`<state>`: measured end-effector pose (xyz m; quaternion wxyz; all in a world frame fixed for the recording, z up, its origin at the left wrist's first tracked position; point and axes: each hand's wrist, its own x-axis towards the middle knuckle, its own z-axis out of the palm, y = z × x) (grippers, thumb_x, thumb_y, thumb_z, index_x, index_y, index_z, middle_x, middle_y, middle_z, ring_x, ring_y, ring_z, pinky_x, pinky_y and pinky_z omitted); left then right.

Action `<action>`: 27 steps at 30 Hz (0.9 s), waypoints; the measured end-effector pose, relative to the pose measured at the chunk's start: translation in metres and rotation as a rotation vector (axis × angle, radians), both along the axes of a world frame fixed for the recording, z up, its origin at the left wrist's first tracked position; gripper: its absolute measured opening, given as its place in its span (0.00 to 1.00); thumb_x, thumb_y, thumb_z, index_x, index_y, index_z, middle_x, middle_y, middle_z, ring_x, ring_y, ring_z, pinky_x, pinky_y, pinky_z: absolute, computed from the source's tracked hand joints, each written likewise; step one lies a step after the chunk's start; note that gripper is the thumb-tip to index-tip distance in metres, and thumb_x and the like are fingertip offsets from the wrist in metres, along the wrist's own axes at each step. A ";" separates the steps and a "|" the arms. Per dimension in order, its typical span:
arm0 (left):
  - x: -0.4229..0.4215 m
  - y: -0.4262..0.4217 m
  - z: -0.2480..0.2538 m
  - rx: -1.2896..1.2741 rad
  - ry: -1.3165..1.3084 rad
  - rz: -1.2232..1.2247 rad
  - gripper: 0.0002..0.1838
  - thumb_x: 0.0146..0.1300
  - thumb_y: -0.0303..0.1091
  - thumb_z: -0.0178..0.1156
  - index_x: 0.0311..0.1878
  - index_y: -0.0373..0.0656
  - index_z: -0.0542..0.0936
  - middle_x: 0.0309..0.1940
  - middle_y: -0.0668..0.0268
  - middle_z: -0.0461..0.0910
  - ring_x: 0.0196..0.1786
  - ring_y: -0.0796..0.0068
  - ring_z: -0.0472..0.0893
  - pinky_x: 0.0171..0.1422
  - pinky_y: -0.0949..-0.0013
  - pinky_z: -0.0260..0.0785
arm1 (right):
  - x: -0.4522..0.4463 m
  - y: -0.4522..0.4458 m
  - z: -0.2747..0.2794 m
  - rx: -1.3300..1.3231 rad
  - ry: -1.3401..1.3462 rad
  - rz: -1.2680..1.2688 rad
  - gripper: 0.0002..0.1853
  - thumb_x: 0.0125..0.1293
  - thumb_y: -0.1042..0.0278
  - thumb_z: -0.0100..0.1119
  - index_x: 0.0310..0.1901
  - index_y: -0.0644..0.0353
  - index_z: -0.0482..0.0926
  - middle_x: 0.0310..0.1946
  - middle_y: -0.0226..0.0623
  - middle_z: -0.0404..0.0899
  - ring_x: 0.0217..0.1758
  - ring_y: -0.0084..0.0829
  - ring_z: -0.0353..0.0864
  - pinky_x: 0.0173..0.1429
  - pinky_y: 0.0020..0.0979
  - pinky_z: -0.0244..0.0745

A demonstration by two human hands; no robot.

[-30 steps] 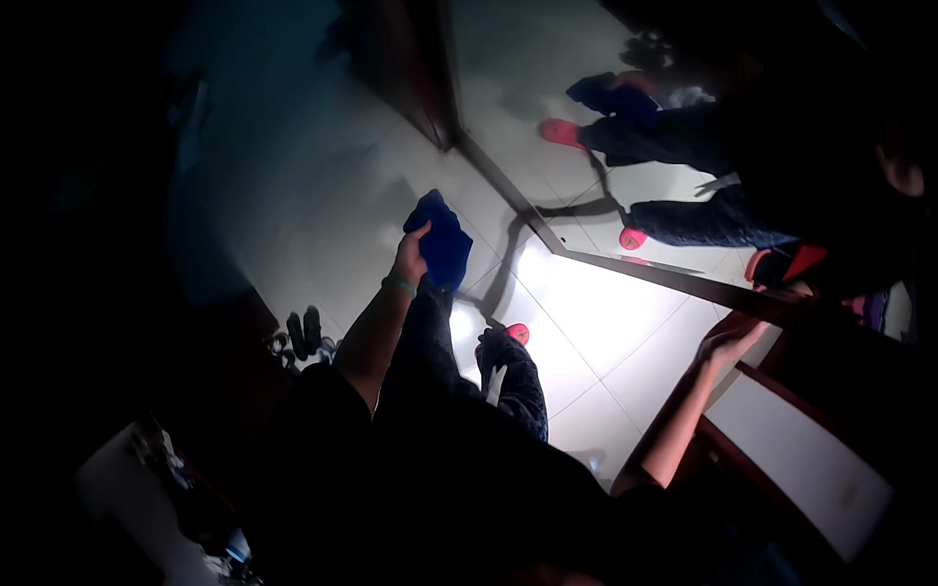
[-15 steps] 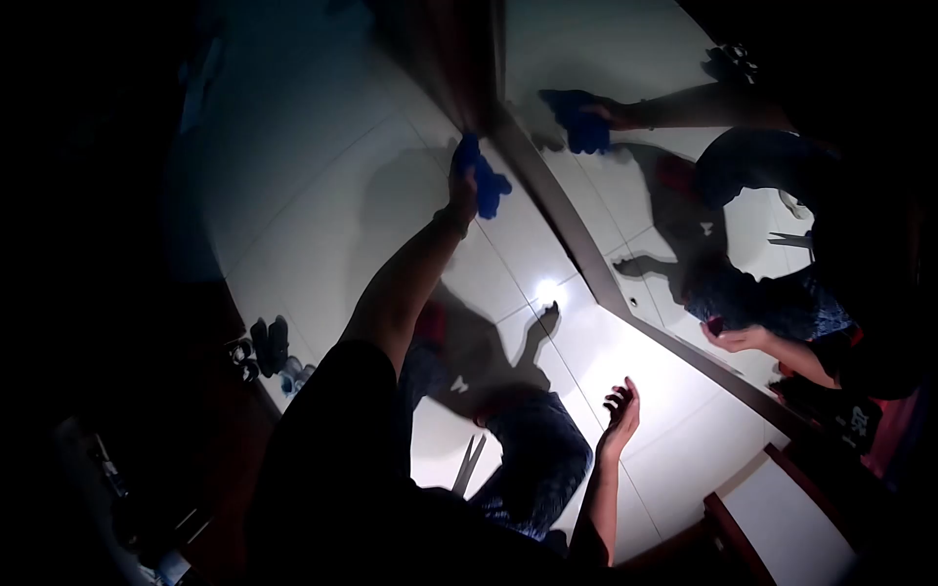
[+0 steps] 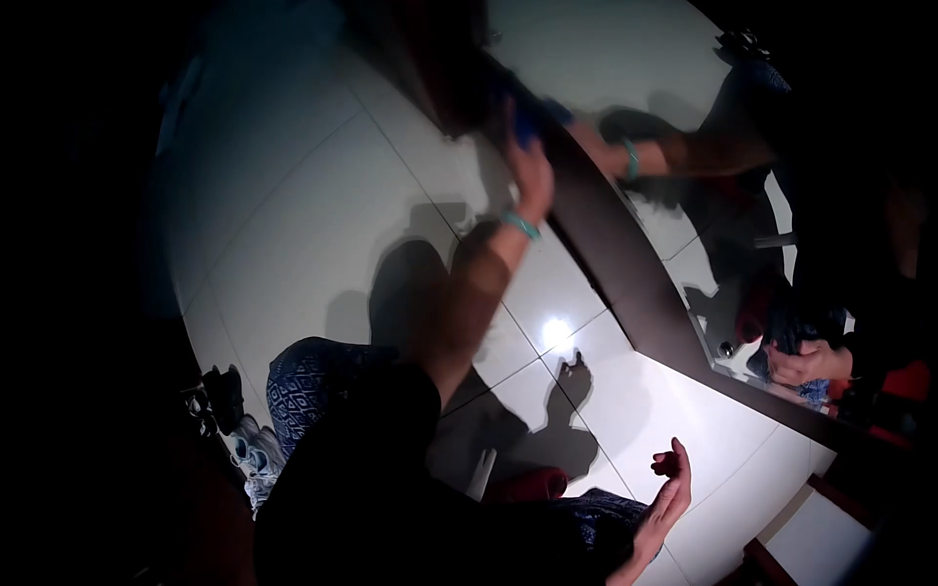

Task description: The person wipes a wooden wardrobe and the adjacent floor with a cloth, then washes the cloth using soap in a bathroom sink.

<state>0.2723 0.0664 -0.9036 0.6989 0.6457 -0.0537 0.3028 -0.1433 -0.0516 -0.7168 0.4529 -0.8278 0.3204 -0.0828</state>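
Note:
My left hand (image 3: 529, 171), with a teal bangle (image 3: 521, 225) at its wrist, is closed on a blue cloth (image 3: 525, 125). The cloth lies against the dark frame (image 3: 596, 225) along the foot of a mirror (image 3: 606, 59); motion blurs it, and fingers cover part of it. At lower right, my right hand (image 3: 669, 496) hangs in the air above the lit floor. Its fingers are loosely bent and apart, and nothing shows in them. The mirror reflects my arm, the bangle and my other hand.
Pale floor tiles (image 3: 293, 234) carry a bright light spot and my shadow. Shoes (image 3: 256, 449) line the left side. A dark red rounded thing (image 3: 532, 485) and a grey bar (image 3: 481, 474) sit near my patterned trousers (image 3: 308, 386). A white-topped, brown-edged piece (image 3: 816, 537) stands lower right.
My left hand has moved up and right with the blue cloth, from over the floor to the mirror frame. My right hand has shifted down and right. The camera view has shifted too.

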 end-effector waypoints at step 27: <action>0.109 0.040 -0.014 -0.226 0.063 0.217 0.28 0.56 0.14 0.41 0.63 0.38 0.63 0.63 0.56 0.64 0.66 0.61 0.63 0.72 0.63 0.50 | -0.015 0.004 -0.002 -0.114 0.217 0.144 0.30 0.71 0.47 0.36 0.51 0.71 0.73 0.31 0.45 0.74 0.37 0.33 0.74 0.45 0.32 0.69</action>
